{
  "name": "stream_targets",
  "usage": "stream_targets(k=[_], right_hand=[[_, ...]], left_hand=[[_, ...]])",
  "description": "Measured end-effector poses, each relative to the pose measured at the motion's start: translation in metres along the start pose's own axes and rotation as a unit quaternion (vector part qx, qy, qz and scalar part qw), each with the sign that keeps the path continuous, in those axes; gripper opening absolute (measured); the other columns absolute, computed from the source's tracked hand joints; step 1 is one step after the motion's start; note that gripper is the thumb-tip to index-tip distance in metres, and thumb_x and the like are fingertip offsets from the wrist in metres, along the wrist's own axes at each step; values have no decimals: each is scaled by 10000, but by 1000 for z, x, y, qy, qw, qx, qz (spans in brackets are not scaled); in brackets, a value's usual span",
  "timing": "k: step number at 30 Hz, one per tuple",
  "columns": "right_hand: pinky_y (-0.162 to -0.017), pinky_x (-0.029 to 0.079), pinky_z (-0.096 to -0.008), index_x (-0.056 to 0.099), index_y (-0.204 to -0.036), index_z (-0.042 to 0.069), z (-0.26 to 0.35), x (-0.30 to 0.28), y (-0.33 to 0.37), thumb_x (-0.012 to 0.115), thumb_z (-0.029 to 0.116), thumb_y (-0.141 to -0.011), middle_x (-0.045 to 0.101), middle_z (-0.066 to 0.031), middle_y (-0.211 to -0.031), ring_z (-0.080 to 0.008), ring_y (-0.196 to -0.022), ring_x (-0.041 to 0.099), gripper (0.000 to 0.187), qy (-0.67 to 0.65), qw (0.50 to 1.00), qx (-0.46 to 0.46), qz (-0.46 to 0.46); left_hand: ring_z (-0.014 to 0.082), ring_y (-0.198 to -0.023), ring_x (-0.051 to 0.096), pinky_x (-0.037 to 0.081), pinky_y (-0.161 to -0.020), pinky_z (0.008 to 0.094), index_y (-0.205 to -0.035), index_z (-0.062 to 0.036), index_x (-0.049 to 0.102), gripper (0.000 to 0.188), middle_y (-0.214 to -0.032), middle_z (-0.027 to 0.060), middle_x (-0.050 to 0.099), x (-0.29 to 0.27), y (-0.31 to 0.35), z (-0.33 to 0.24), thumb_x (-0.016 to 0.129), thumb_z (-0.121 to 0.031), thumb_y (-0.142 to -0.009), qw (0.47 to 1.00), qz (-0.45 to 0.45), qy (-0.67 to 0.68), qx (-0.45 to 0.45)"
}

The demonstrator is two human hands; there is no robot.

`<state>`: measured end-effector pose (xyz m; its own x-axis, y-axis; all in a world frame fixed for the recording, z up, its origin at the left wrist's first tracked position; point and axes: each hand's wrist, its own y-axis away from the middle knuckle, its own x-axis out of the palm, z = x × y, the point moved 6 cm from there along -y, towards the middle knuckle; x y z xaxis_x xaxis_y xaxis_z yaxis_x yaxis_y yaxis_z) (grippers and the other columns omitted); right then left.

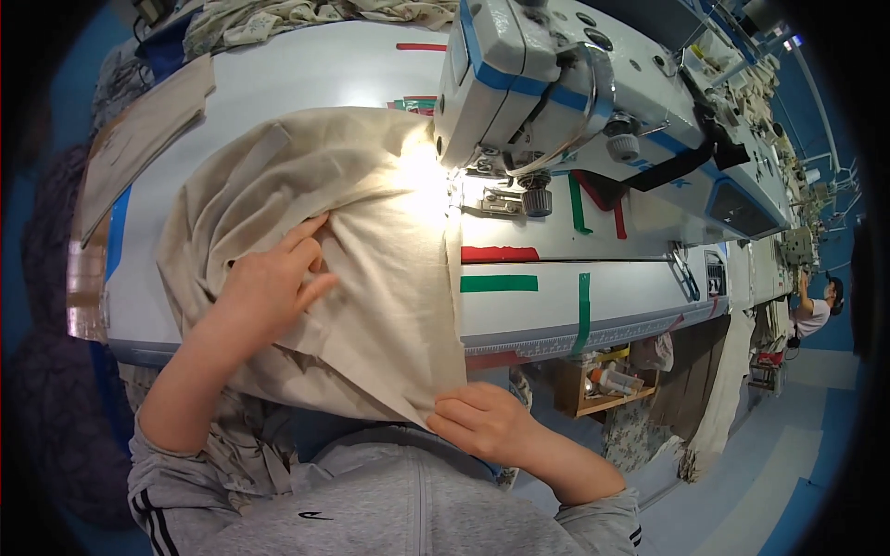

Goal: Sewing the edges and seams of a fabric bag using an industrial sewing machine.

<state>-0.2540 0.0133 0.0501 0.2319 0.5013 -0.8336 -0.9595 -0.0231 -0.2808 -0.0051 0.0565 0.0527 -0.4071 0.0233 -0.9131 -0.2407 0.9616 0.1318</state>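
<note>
A large piece of beige fabric [389, 287] lies bunched on the sewing table and hangs over its front edge toward my lap. Its right edge runs up to the needle area of a white and blue sewing machine [519, 83], where a lamp lights the cloth. My left hand [278, 278] rests on the folds, index finger stretched out and thumb apart. At the lower right corner of the fabric, below the table edge, my right hand [482, 422] is closed with the cloth's edge pinched in its fingers. The presser foot [454, 190] is partly lost in glare.
Green tape [501, 284] and red tape [496, 253] mark the tabletop, with a ruler strip [538, 347] along its front edge. Scissors [686, 269] lie at the right. A wooden drawer [603, 394] sits below. Beige cut pieces [148, 139] lie at the left. Another person [816, 310] works far right.
</note>
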Motion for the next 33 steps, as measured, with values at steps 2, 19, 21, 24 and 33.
stream_targets(k=[2, 19, 21, 24, 33], right_hand=[[-718, 541, -314, 649, -903, 72, -1, 8, -2, 675, 107, -733, 642, -41, -947, -178, -898, 659, 176, 0, 998, 20, 52], [-581, 530, -312, 695, -901, 65, -70, -4, 24, 755, 51, -771, 665, -85, -791, -242, -707, 667, 144, -145, 961, 134, -196], [-553, 520, -312, 700, -890, 66, -82, -8, 22, 742, 18, -757, 663, -90, -771, -245, -660, 663, 147, -136, 940, 190, -248], [-521, 509, -316, 699, -860, 67, -72, -15, 10, 714, -1, -744, 658, -89, -742, -241, -594, 649, 135, -51, 955, 149, -252], [-497, 501, -302, 715, -826, 86, -65, -11, 10, 718, 43, -695, 659, -58, -726, -206, -559, 636, 139, 8, 963, 125, -237]], left_hand=[[286, -894, 681, 556, -750, 384, -936, -57, 601, 253, -1374, 104, 564, -6, 5, -8, 684, -289, -882, 999, -21, -29, -17], [353, -1193, 579, 467, -985, 397, -1267, -39, 588, 430, -1291, 195, 603, -116, 5, 326, 678, -229, -891, 915, -327, -77, -223], [354, -1143, 606, 485, -961, 394, -1193, -36, 634, 425, -1243, 185, 633, -105, 5, 359, 712, -288, -860, 922, -298, -40, -244], [305, -1035, 650, 509, -879, 386, -1081, -64, 675, 366, -1135, 152, 669, -113, -11, 346, 746, -320, -830, 915, -314, -43, -249], [235, -869, 660, 504, -765, 348, -940, -28, 689, 193, -971, 104, 680, -126, -38, 327, 699, -210, -877, 943, -282, -49, -172]])
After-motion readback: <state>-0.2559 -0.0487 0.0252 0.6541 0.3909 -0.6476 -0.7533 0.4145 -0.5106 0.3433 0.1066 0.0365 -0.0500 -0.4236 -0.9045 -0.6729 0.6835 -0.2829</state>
